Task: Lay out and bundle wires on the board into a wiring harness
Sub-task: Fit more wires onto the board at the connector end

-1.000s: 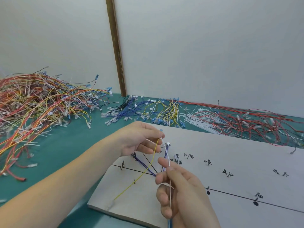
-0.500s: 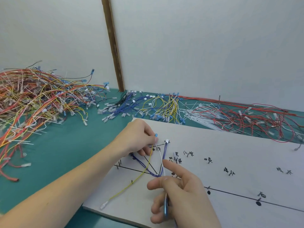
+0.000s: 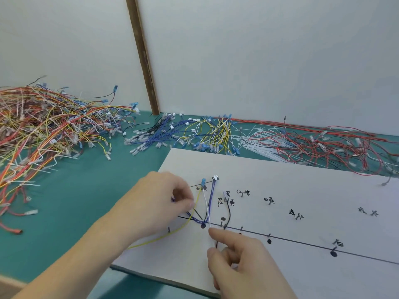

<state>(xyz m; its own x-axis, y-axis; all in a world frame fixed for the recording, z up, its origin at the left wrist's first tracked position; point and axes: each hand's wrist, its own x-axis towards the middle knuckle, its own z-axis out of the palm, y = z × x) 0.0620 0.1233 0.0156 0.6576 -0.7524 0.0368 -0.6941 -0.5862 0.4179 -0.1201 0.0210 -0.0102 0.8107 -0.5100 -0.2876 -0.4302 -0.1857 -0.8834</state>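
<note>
While the left hand (image 3: pixel 159 203) pinches the purple wire (image 3: pixel 210 201), the right hand (image 3: pixel 241 262) pinches the white wire (image 3: pixel 206 208) running lengthwise up the board (image 3: pixel 302 180).

My workspace backdrop

A teal table (image 3: pixel 71 201) sits before me against a white wall (image 3: pixel 259 57), with a brown wooden strip (image 3: pixel 142 55) running up it.

White board (image 3: pixel 302 190), teal table (image 3: pixel 75 201), yellow wire (image 3: pixel 172 231).
</note>
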